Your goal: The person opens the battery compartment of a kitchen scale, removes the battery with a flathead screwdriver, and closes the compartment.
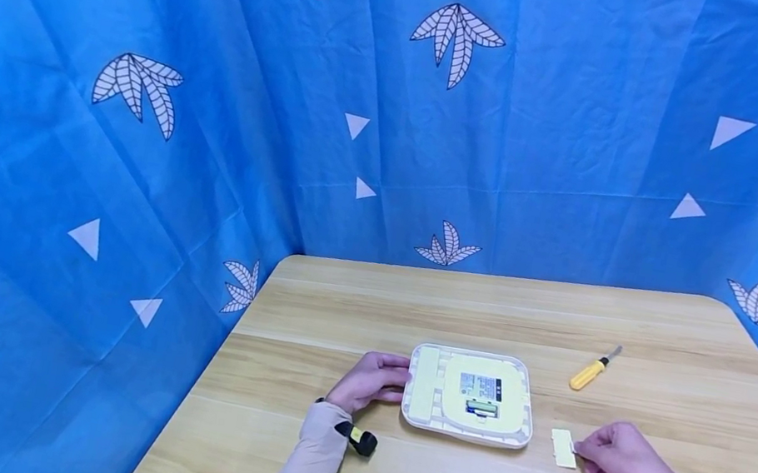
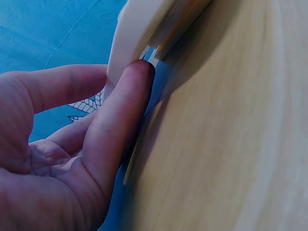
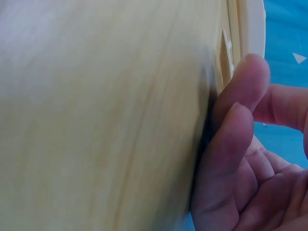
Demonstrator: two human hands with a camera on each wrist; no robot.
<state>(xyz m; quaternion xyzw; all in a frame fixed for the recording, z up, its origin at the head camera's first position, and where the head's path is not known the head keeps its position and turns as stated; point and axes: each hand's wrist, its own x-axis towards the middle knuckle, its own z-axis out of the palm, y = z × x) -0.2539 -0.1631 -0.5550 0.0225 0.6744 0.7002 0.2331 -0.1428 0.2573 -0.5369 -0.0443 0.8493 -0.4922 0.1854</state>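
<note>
Head view: wooden table (image 1: pixel 676 323) boxed in by blue curtain (image 1: pixel 137 143) at back and sides, plenty of bare wood near the front edge. White square device (image 1: pixel 470 394) flat mid-table, yellow screwdriver (image 1: pixel 594 370) well apart behind. Left hand (image 1: pixel 370 380) against device's left edge; right hand (image 1: pixel 623 461) touching small cover piece (image 1: pixel 563 447) just right of it.

Left wrist: fingers (image 2: pixel 126 103) fairly straight, tip pressing device rim (image 2: pixel 132 36), gripping nothing.

Right wrist: fingertips (image 3: pixel 251 77) at the cover's edge (image 3: pixel 226 57), loosely curled; pinching or just touching, can't tell.
</note>
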